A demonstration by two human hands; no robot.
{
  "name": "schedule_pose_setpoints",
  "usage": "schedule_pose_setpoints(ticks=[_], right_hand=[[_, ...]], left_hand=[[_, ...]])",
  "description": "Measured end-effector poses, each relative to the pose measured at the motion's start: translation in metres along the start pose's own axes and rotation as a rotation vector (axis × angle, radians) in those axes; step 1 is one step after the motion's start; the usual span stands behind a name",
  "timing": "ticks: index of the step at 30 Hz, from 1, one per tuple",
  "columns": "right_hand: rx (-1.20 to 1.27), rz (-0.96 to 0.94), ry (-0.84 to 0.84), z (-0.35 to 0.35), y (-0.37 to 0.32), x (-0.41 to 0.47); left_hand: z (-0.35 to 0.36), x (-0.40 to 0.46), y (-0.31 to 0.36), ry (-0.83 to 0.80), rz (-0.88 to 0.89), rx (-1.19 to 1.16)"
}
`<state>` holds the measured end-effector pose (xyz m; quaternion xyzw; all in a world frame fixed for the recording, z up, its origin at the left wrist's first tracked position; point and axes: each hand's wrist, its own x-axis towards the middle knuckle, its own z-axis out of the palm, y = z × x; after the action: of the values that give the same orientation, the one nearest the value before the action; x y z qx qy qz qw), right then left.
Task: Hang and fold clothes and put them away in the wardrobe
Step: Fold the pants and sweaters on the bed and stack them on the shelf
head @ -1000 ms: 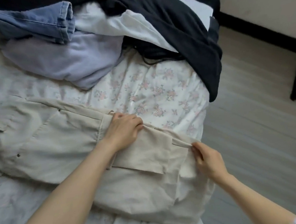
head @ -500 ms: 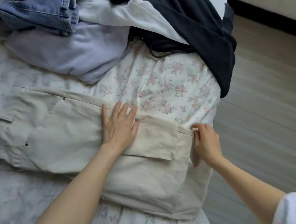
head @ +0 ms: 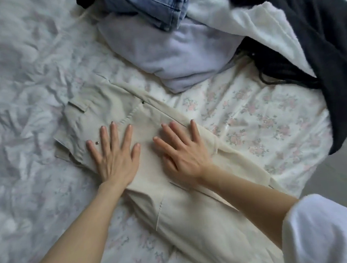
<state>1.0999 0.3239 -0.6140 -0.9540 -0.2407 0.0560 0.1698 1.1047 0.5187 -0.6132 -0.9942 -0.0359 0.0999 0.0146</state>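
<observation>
Two hands lie flat on the beige trousers (head: 176, 206), which are folded and spread across the near middle of the bed, running from a waistband end at the upper left down toward the lower right. Small metal studs and a stitched pocket seam show on the upper part of the cloth. The left hand (head: 114, 159) presses palm-down near the waistband end, fingers straight and spread wide, gripping nothing. The right hand (head: 182, 155) presses just beside it on the same garment, fingers also straight and fanned, its little finger reaching toward the folded edge of the cloth. Neither hand curls round the fabric. Both forearms are bare, with a white sleeve (head: 329, 232) pushed up on the right arm.

Under the trousers lies a floral sheet (head: 263, 122), pale with small pink flowers, and to its left a rumpled white bedcover (head: 13, 84). Beyond the trousers, at the far side of the bed, sits a heap of other clothes: a lilac garment (head: 181, 53) nearest, blue jeans (head: 150, 3) resting on top of it, a white garment (head: 253, 20) to the right, and a black garment (head: 331, 50) draped over the bed's right edge. A strip of grey floor (head: 343, 167) shows at the right.
</observation>
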Motion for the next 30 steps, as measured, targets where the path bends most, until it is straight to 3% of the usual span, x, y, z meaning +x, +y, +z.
schedule_pose_setpoints(ticks=[5, 11, 14, 17, 21, 25, 30], right_hand=[[-0.096, -0.069, -0.08, 0.019, -0.01, 0.062], [-0.171, -0.02, -0.232, 0.03, -0.022, 0.115], [-0.196, 0.011, -0.285, 0.038, -0.023, 0.126], [-0.227, 0.013, -0.301, 0.046, -0.023, 0.126], [-0.23, 0.017, -0.342, 0.047, -0.022, 0.127], [-0.204, 0.029, -0.37, 0.044, -0.023, 0.128], [-0.172, 0.054, -0.426, 0.035, -0.024, 0.131]], left_hand=[[0.004, 0.018, -0.033, 0.005, -0.158, -0.076], [0.013, 0.043, -0.064, 0.042, -0.297, -0.198], [0.008, 0.061, -0.085, 0.037, -0.497, -0.374], [-0.002, 0.078, -0.11, -0.072, -0.685, -0.638], [-0.017, 0.104, -0.131, -0.299, -0.524, -0.52], [-0.04, 0.137, -0.131, -0.251, -0.444, -0.942], [-0.059, 0.147, -0.123, -0.279, -0.547, -1.189]])
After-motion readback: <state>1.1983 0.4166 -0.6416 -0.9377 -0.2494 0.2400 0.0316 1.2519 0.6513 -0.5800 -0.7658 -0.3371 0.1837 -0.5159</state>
